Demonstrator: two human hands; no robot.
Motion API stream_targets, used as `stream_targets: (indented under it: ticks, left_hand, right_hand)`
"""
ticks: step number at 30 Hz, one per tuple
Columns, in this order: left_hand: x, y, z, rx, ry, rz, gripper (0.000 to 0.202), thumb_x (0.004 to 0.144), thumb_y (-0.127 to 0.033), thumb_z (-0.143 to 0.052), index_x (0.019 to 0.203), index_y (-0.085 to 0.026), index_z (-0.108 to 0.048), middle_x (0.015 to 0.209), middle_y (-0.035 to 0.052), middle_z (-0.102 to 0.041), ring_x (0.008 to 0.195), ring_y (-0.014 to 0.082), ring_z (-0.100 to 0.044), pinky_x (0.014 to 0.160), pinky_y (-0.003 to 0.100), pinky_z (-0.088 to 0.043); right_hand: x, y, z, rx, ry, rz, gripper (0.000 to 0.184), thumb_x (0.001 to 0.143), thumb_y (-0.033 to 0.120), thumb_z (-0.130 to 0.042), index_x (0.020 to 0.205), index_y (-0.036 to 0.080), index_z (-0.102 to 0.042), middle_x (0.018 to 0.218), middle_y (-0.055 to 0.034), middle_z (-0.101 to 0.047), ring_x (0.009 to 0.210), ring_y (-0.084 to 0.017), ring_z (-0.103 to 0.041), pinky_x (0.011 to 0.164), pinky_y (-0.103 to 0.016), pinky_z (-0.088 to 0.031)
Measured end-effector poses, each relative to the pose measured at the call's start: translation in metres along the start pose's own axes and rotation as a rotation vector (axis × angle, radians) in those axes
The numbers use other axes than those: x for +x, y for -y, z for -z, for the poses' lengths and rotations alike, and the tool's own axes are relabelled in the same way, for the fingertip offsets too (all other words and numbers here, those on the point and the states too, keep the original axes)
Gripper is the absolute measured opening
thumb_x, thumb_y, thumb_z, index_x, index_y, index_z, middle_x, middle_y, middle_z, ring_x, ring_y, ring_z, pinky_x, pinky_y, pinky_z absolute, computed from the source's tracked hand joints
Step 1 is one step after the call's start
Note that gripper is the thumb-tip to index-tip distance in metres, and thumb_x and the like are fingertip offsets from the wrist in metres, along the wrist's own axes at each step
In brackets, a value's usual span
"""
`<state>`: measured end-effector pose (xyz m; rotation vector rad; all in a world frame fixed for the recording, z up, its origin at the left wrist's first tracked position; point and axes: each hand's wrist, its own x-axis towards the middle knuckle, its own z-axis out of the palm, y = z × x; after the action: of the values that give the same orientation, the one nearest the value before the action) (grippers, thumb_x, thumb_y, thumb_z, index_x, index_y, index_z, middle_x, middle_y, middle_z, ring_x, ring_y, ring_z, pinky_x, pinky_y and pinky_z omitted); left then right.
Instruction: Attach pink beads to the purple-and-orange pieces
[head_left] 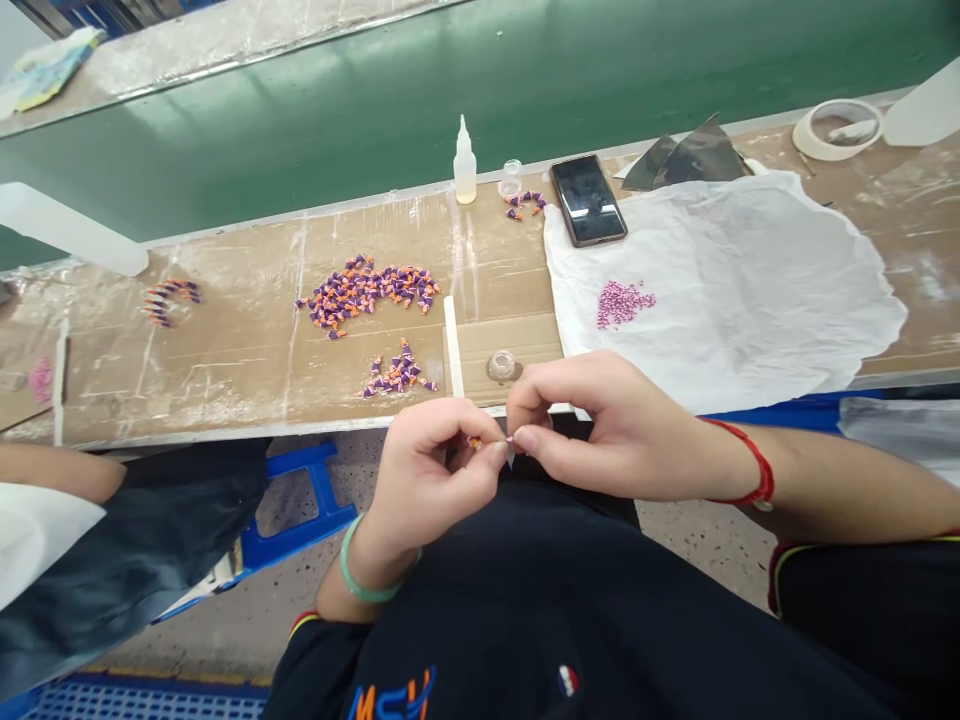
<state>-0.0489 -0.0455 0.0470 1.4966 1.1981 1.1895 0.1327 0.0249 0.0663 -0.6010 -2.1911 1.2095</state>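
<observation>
A tiny orange piece [474, 442] sat pinched in the left hand [442, 470], and the right hand [600, 425], its fingertips closed beside it, gripped a small pink bit [510, 439]. Just beyond the hands, the table [240, 350] held a round pot [501, 365], with a purple-and-orange pile [367, 290] farther left. With both hands short of the table's near edge, a slackened pinch could have dropped either part to the floor [255, 630].

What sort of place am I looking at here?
Probably a small-parts assembly workshop: heaped purple-and-orange pieces and a dropper bottle on a long workbench, with a co-worker's arm alongside.
</observation>
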Motion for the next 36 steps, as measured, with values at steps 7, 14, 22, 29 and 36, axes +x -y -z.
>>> stream_targets:
  ticks: [7,14,22,29,36]
  left_hand:
    - [0.001,0.001,0.000,0.058,-0.031,-0.019,0.016,0.077,-0.011,-0.065,0.064,-0.019,-0.061,0.054,-0.0045,-0.051,0.049,0.0094,-0.043,0.048,0.024,-0.033]
    - [0.005,-0.002,0.003,0.151,-0.002,-0.045,0.016,0.076,-0.011,-0.065,0.062,-0.019,-0.062,0.054,-0.0027,-0.056,0.050,0.0100,-0.047,0.050,0.024,-0.036]
    - [0.005,0.014,0.007,-0.471,0.131,0.365,0.028,0.080,-0.043,-0.078,0.077,-0.017,-0.069,0.063,0.0028,-0.068,0.044,0.0096,-0.055,0.041,0.021,-0.042]
    - [0.013,0.029,0.007,-0.795,0.202,0.392,0.031,0.073,-0.040,-0.086,0.074,-0.018,-0.065,0.062,-0.0003,-0.069,0.040,0.0081,-0.058,0.040,0.018,-0.048]
    - [0.014,0.034,0.008,-0.863,0.286,0.364,0.028,0.077,-0.036,-0.082,0.071,-0.018,-0.062,0.061,-0.0010,-0.065,0.038,0.0072,-0.055,0.039,0.017,-0.048]
  right_hand:
    - [0.001,0.000,-0.002,0.015,0.016,-0.042,0.014,0.079,0.008,-0.055,0.069,0.018,-0.055,0.060,0.0050,-0.057,0.053,-0.006,-0.048,0.050,-0.016,-0.038]
    - [0.003,-0.001,-0.003,0.021,0.034,-0.071,0.014,0.078,0.008,-0.055,0.068,0.018,-0.053,0.059,0.0053,-0.056,0.053,-0.006,-0.049,0.049,-0.016,-0.039]
    - [0.009,-0.001,-0.002,0.118,0.042,-0.067,0.016,0.081,0.007,-0.053,0.070,0.018,-0.053,0.061,0.0040,-0.063,0.052,-0.005,-0.057,0.049,-0.014,-0.044]
    - [0.010,0.000,0.003,0.103,0.044,-0.057,0.015,0.083,0.007,-0.052,0.074,0.019,-0.054,0.064,0.0034,-0.064,0.054,-0.005,-0.058,0.051,-0.014,-0.046]
    - [0.012,0.001,0.003,0.100,0.067,-0.017,0.017,0.082,0.004,-0.051,0.077,0.020,-0.054,0.066,0.0038,-0.065,0.056,-0.006,-0.057,0.053,-0.017,-0.045]
